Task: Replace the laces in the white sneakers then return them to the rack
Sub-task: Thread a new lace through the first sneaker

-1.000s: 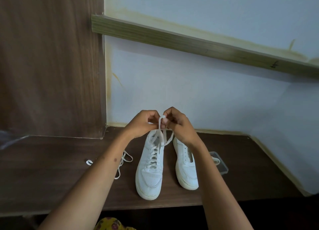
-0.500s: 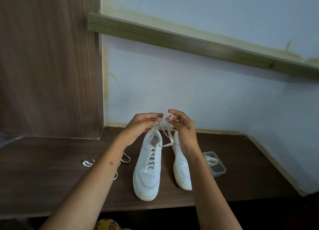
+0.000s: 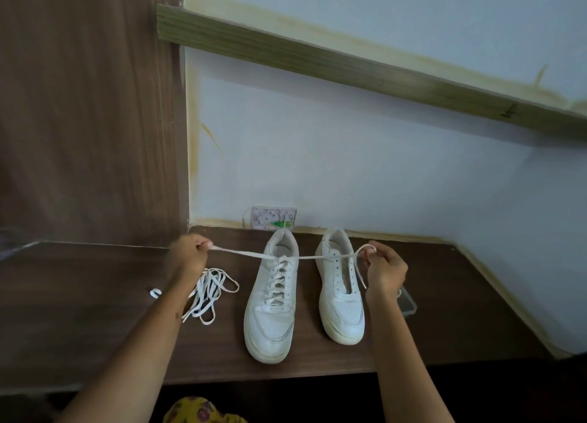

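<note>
1. The left hand is held out to the left above the dark brown wooden table, its fingers curled round one end of the white flat lace.
2. The right hand is held out to the right, with the other lace end pinched between thumb and fingers; a loop is seen above it.
3. The lace is stretched taut, nearly level, between both hands across the top eyelets of the laced white sneaker.
4. Both sneakers are stood on the table side by side, long axes running front to back, toes pointed toward the person.
5. The unlaced white sneaker is placed just right of it.
6. A loose pile of white laces is laid left of the sneakers.
</note>
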The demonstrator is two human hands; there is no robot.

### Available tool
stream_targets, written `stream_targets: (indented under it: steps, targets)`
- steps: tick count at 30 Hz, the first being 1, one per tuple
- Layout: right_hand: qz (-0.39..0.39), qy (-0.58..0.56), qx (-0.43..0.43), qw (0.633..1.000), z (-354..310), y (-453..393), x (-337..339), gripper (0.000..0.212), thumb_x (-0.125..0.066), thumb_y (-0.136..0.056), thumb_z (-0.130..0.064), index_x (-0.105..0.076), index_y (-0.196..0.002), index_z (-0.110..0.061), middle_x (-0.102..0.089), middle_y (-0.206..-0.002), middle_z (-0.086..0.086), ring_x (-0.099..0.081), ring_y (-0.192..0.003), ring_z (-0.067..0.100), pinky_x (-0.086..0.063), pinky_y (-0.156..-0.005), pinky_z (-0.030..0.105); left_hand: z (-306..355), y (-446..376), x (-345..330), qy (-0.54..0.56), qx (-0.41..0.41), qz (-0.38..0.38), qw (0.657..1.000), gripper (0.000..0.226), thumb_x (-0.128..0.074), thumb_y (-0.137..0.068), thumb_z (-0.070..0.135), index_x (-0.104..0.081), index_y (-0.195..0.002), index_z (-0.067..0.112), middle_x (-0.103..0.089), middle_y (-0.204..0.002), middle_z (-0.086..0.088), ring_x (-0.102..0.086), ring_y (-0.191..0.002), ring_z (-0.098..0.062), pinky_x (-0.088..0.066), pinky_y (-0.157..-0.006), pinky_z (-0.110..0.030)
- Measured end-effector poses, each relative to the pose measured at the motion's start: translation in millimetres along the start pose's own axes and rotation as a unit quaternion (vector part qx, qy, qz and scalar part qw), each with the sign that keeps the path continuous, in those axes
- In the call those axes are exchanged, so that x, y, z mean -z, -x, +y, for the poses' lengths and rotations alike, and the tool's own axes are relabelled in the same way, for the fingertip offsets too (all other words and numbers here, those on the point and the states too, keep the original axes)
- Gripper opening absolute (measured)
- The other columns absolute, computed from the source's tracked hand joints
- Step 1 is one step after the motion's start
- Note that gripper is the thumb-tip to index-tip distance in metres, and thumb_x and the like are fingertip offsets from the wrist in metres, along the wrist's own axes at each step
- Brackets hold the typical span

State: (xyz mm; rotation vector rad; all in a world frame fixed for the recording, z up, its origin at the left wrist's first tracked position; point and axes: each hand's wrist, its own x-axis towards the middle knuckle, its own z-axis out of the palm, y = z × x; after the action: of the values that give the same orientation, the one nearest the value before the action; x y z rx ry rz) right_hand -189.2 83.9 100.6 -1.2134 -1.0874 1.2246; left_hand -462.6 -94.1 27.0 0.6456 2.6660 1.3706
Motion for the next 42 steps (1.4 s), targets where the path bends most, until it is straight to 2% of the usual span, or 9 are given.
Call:
stream_targets:
  steps: [4, 10, 16, 20, 24, 30, 36, 39, 42]
  targets:
    - [-0.054, 0.204, 0.112, 0.971, 16.4, 3.1, -2.4, 0.025, -0.054, -0.09, 0.002, -0.071, -0.092, -0.016, -0.071, -0.09, 0.01, -0.061, -0.065, 0.013, -0.047, -0.058, 0.021, -1.8, 7.6, -7.1, -0.184, 0.048, -0.072, 0.979, 0.008, -0.068, -0.089, 0.03, -0.075, -0.092, 0.032, -0.057, -0.125, -0.006, -0.049, -0.118, -0.034, -0.039, -0.098, -0.042]
    - [-0.213, 0.355, 0.257, 0.873, 40.7, 19.7, -27.0, 0.024, -0.063, -0.088, -0.004, -0.072, -0.108, -0.014, -0.055, -0.12, 0.003, -0.058, -0.106, 0.017, -0.048, -0.084, 0.025, 26.1, 23.4, -41.0, -0.085, -0.178, -0.172, 0.965, 0.031, -0.068, -0.085, 0.05, -0.07, -0.112, 0.037, -0.062, -0.119, 0.005, -0.05, -0.117, -0.022, -0.028, -0.095, -0.033]
    - [-0.307, 0.402, 0.263, 0.821, 65.6, 35.6, -48.2, 0.021, -0.066, -0.092, -0.023, -0.068, -0.111, -0.015, -0.071, -0.098, 0.003, -0.066, -0.09, 0.018, -0.054, -0.081, 0.036, 39.1, 44.9, -63.7, -0.011, -0.195, -0.096, 0.976, 0.013, -0.075, -0.082, 0.035, -0.074, -0.091, 0.026, -0.068, -0.074, 0.016, -0.053, -0.071, 0.004, -0.017, -0.11, -0.038]
    - [-0.29, 0.374, 0.281, 0.835, 64.8, 36.1, -44.4, 0.015, -0.057, -0.095, -0.009, -0.071, -0.091, -0.01, -0.07, -0.082, 0.001, -0.062, -0.075, 0.014, -0.051, -0.07, 0.029, 35.7, 38.1, -61.5, -0.024, -0.25, -0.094, 0.963, 0.007, -0.073, -0.085, 0.029, -0.075, -0.078, 0.026, -0.071, -0.075, 0.014, -0.054, -0.066, 0.005, -0.027, -0.101, -0.031]
    - [-0.267, 0.37, 0.252, 0.853, 64.5, 27.0, -30.1, 0.018, -0.058, -0.094, -0.009, -0.073, -0.085, -0.013, -0.067, -0.072, -0.002, -0.059, -0.065, 0.013, -0.045, -0.061, 0.027, 23.2, 30.1, -49.9, -0.012, -0.219, -0.108, 0.97, 0.015, -0.067, -0.09, 0.013, -0.071, -0.079, 0.021, -0.065, -0.07, 0.01, -0.056, -0.065, -0.009, -0.04, -0.061, -0.022]
    - [-0.342, 0.248, 0.097, 0.901, 55.9, 34.3, -18.6, 0.021, -0.059, -0.097, -0.022, -0.068, -0.081, -0.01, -0.066, -0.082, 0.016, -0.054, -0.072, 0.012, -0.04, -0.061, 0.013, 25.2, 29.1, -28.9, 0.073, -0.121, -0.328, 0.934, 0.022, -0.047, -0.102, 0.024, -0.058, -0.084, 0.027, -0.053, -0.079, 0.007, -0.047, -0.074, -0.009, -0.037, -0.071, -0.029]
    - [-0.349, 0.021, 0.0, 0.937, 40.0, 40.9, -36.7, 0.03, -0.051, -0.1, -0.034, -0.07, -0.099, -0.01, -0.071, -0.107, 0.001, -0.063, -0.112, 0.008, -0.042, -0.102, 0.03, 58.9, 41.5, -33.2, 0.319, -0.057, -0.268, 0.907, 0.043, -0.038, -0.098, 0.046, -0.065, -0.102, 0.012, -0.071, -0.107, 0.0, -0.064, -0.107, -0.011, -0.045, -0.097, -0.026]
    - [-0.316, -0.094, -0.008, 0.944, 40.6, 42.6, -48.2, 0.025, -0.051, -0.101, -0.024, -0.065, -0.089, -0.008, -0.073, -0.093, 0.003, -0.068, -0.094, 0.021, -0.05, -0.091, 0.039, 78.4, 55.1, -42.5, 0.46, -0.03, -0.222, 0.859, 0.034, -0.035, -0.104, 0.031, -0.055, -0.091, 0.006, -0.067, -0.08, -0.002, -0.068, -0.08, -0.016, -0.053, -0.079, -0.026]
    - [-0.258, -0.098, 0.023, 0.961, 56.3, 45.5, -57.7, 0.019, -0.054, -0.099, -0.016, -0.067, -0.088, -0.008, -0.062, -0.071, 0.008, -0.059, -0.069, 0.02, -0.05, -0.074, 0.037, 73.9, 63.7, -65.4, 0.434, -0.067, -0.176, 0.881, 0.026, -0.037, -0.105, 0.021, -0.057, -0.092, 0.01, -0.056, -0.078, 0.001, -0.054, -0.064, -0.007, -0.051, -0.076, -0.032]
